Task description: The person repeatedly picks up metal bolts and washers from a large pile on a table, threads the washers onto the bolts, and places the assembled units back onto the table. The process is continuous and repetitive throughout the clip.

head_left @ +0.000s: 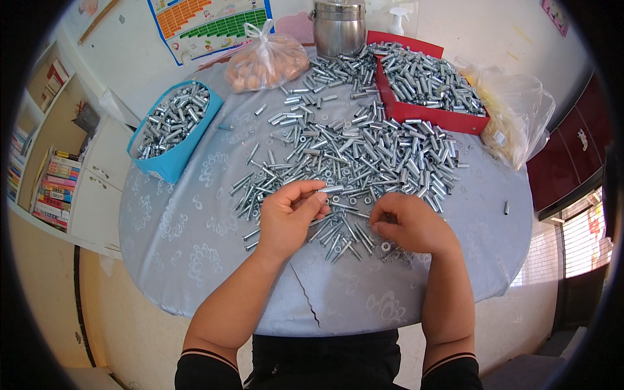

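Between the thumb and fingers of my left hand (pixel 291 211) is a silver metal sleeve (pixel 333 189), held level above the near side of the pile. My right hand (pixel 416 222) is closed, its fingers curled down at the pile's near right edge; whatever they grip is hidden. Beside its fingertips lies a washer or nut (pixel 386 246). Long bolts (pixel 348 235) lie loose between my two hands. Beyond them spreads a big heap of metal sleeves (pixel 406 156), mixed with bolts, nuts and washers.
The round table has a grey patterned cloth (pixel 162 253). On the left stands a blue box (pixel 170 162) full of sleeves, at back right a red box (pixel 442 118) of sleeves. Around them are a knotted bag (pixel 266 68), a steel pot (pixel 339 32) and a clear plastic bag (pixel 520 110).
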Motion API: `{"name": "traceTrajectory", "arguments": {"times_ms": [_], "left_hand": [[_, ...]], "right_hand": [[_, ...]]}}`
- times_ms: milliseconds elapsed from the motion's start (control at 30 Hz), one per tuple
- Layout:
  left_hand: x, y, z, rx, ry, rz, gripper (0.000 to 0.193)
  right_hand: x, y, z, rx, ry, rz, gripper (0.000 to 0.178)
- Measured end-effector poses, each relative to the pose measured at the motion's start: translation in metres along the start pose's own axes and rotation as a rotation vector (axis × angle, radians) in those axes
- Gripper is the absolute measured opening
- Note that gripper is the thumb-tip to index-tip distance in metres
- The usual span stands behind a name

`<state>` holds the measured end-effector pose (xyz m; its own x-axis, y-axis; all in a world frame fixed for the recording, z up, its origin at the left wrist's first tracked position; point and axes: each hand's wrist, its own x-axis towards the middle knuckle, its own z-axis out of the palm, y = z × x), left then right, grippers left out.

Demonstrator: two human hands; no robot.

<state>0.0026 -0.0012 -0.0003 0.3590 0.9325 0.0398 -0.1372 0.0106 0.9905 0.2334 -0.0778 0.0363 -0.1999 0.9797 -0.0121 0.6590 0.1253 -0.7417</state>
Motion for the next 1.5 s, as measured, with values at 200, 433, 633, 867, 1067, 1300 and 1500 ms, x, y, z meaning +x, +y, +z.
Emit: {"name": "traceTrajectory", "arguments": {"times_ms": [200,433,633,867,1067,1300,1500], "left_hand": [[-0.001,0.004,0.001,-0.019,-0.058,-0.008,0.02],[-0.003,0.004,0.003,0.015,-0.109,-0.028,0.02],[-0.004,0.005,0.004,0.0,-0.113,-0.052,0.021],[-0.003,0.006,0.003,-0.029,-0.153,-0.066,0.022],[-0.004,0.005,0.002,-0.012,-0.226,-0.084,0.026],[-0.002,0.004,0.002,-0.035,-0.165,-0.046,0.023],[-0.002,0.004,0.002,-0.04,-0.144,-0.041,0.023]], "right_hand": [[0.012,0.004,0.011,0.391,0.252,0.185,0.008],[0.022,0.003,0.033,0.731,0.358,0.133,0.006],[0.02,-0.004,0.031,0.735,0.298,0.088,0.012],[0.02,-0.006,0.029,0.805,0.291,0.091,0.015],[0.017,-0.004,0.026,0.734,0.265,0.13,0.025],[0.008,-0.008,0.003,0.436,0.261,0.19,0.013],[-0.002,0.005,-0.001,-0.12,0.078,-0.029,0.01]]}}
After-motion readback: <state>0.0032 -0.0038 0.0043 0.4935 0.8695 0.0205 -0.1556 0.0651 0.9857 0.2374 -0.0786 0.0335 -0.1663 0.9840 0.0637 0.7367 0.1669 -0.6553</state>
